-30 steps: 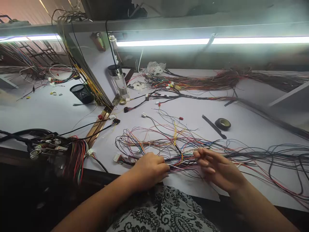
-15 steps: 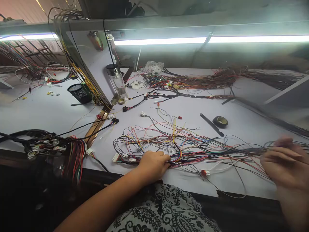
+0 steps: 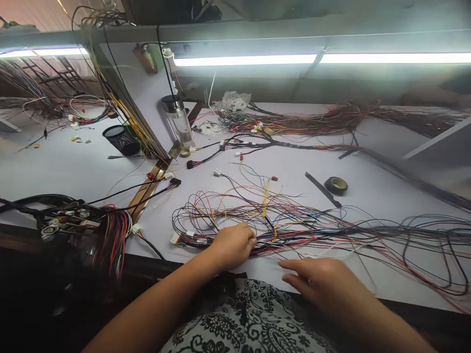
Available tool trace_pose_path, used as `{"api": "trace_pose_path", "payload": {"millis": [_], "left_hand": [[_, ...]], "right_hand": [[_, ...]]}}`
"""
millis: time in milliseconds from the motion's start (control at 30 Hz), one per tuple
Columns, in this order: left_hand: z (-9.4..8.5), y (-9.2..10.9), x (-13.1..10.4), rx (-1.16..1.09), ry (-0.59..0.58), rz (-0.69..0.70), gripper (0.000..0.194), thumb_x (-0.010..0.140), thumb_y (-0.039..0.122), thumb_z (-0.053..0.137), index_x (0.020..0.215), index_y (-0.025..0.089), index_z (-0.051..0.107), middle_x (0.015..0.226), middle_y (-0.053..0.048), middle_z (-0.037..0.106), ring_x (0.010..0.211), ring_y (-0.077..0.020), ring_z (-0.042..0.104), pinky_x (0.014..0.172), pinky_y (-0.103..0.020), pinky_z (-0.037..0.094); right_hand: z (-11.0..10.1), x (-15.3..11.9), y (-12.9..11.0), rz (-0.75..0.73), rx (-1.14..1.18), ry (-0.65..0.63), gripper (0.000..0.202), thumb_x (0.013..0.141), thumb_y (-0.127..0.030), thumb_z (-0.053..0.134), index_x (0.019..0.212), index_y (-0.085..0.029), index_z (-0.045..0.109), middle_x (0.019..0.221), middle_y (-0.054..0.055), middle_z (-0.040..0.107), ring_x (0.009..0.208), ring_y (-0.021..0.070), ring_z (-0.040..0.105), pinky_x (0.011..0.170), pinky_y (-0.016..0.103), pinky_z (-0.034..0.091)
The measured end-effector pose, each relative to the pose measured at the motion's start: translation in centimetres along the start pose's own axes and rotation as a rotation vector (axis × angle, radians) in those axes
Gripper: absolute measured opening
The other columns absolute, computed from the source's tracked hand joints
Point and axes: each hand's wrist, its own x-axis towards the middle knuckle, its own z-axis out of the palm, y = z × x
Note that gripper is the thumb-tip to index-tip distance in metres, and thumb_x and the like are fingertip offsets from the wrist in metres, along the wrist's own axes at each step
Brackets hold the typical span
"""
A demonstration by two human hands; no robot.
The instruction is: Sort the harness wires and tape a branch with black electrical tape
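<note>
A long wire harness (image 3: 312, 233) of many thin coloured wires lies along the front of the white bench. My left hand (image 3: 235, 245) is closed around the bundle near its left end, where a white connector (image 3: 175, 239) sticks out. To the right, my right hand (image 3: 324, 279) hovers over the front edge, thumb and fingers apart and nothing between them. Looped wires spread behind the left hand, with a yellow branch (image 3: 265, 208) rising from them. A red connector (image 3: 274, 179) and a grey-white connector (image 3: 218, 172) lie behind the loops.
A roll of black tape (image 3: 336, 185) sits beside a dark flat strip (image 3: 323, 190). A finished-looking black harness (image 3: 294, 145) and a wire pile (image 3: 312, 122) run across the back. At left stand a glass bottle (image 3: 180, 125), a mesh cup (image 3: 121, 139) and another harness (image 3: 114, 235).
My right hand has swept left from the far right end of the wires to near my left hand. The left hand keeps its grip, fingers curled tighter.
</note>
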Motion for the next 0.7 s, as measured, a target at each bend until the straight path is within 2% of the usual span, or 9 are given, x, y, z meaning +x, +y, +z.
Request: {"api": "trace_pose_path", "payload": {"millis": [67,133,200,267,400,500,600,633,700], "left_hand": [[-0.2,0.1,0.0,-0.006,-0.014,-0.015,0.028,0.092,0.033,0.038,0.086,0.022,0.063,0.094,-0.003,0.064,0.085,-0.0195,0.061,0.070,-0.029,0.044],[-0.3,0.1,0.1,-0.004,-0.024,-0.022,0.028,0.092,0.033,0.039,0.088,0.022,0.064,0.095,-0.003,0.064,0.085,-0.0197,0.061,0.070,-0.029,0.045],[-0.2,0.1,0.1,0.003,-0.022,-0.019,0.029,0.092,0.033,0.038,0.089,0.022,0.064,0.095,-0.004,0.064,0.085,-0.0199,0.061,0.070,-0.030,0.045],[-0.2,0.1,0.1,0.015,-0.015,-0.013,0.029,0.092,0.033,0.038,0.090,0.022,0.064,0.095,-0.004,0.064,0.085,-0.0203,0.062,0.070,-0.030,0.045],[-0.2,0.1,0.0,0.025,-0.010,-0.014,0.030,0.092,0.034,0.038,0.088,0.022,0.064,0.094,-0.004,0.064,0.084,-0.0211,0.062,0.068,-0.031,0.046],[-0.2,0.2,0.0,0.021,-0.003,-0.016,0.029,0.092,0.034,0.038,0.090,0.022,0.065,0.095,-0.004,0.064,0.085,-0.0210,0.063,0.069,-0.031,0.045],[0.1,0.3,-0.2,0.050,0.019,-0.019,0.028,0.093,0.033,0.038,0.092,0.021,0.064,0.097,-0.005,0.063,0.083,-0.0205,0.063,0.070,-0.032,0.046],[0.2,0.3,-0.2,0.064,0.027,-0.015,0.027,0.093,0.032,0.039,0.092,0.021,0.064,0.097,-0.004,0.063,0.082,-0.0202,0.063,0.070,-0.032,0.046],[0.5,0.4,-0.3,0.089,0.039,-0.001,0.026,0.093,0.030,0.039,0.093,0.021,0.063,0.097,-0.004,0.063,0.081,-0.0198,0.062,0.070,-0.032,0.046]], "right_hand": [[2.7,1.2,-1.1,-0.001,-0.171,0.106,0.020,0.090,-0.030,0.050,0.096,-0.029,0.069,0.081,0.000,0.073,0.066,0.0179,0.067,0.056,0.027,0.045],[4.0,2.0,-1.2,0.032,-0.295,0.236,0.021,0.093,-0.031,0.047,0.097,-0.027,0.068,0.081,0.000,0.072,0.065,0.0168,0.065,0.053,0.025,0.039],[3.8,2.5,-1.0,0.052,-0.353,0.338,0.022,0.094,-0.031,0.046,0.097,-0.026,0.067,0.081,0.000,0.070,0.066,0.0155,0.064,0.052,0.025,0.035],[3.1,2.9,-0.8,0.045,-0.368,0.365,0.021,0.094,-0.028,0.046,0.097,-0.025,0.066,0.085,0.001,0.069,0.073,0.0156,0.062,0.054,0.025,0.034],[2.2,3.9,-0.5,0.015,-0.372,0.285,0.019,0.092,-0.018,0.049,0.100,-0.024,0.065,0.094,0.003,0.067,0.085,0.0172,0.060,0.059,0.025,0.036],[2.4,4.5,-0.3,-0.003,-0.334,0.266,0.018,0.092,-0.019,0.049,0.094,-0.024,0.066,0.090,0.003,0.065,0.084,0.0179,0.058,0.061,0.026,0.038],[2.3,4.2,-1.0,-0.088,-0.205,0.220,0.017,0.091,-0.021,0.049,0.086,-0.022,0.065,0.093,0.006,0.064,0.088,0.0195,0.057,0.072,0.030,0.042],[1.9,3.8,-1.4,-0.113,-0.138,0.158,0.015,0.090,-0.021,0.051,0.084,-0.022,0.065,0.093,0.005,0.064,0.088,0.0195,0.058,0.075,0.031,0.043],[0.8,2.3,-2.2,-0.126,-0.004,-0.049,0.010,0.085,-0.021,0.056,0.079,-0.023,0.063,0.085,0.003,0.064,0.079,0.0169,0.059,0.071,0.029,0.045]]}}
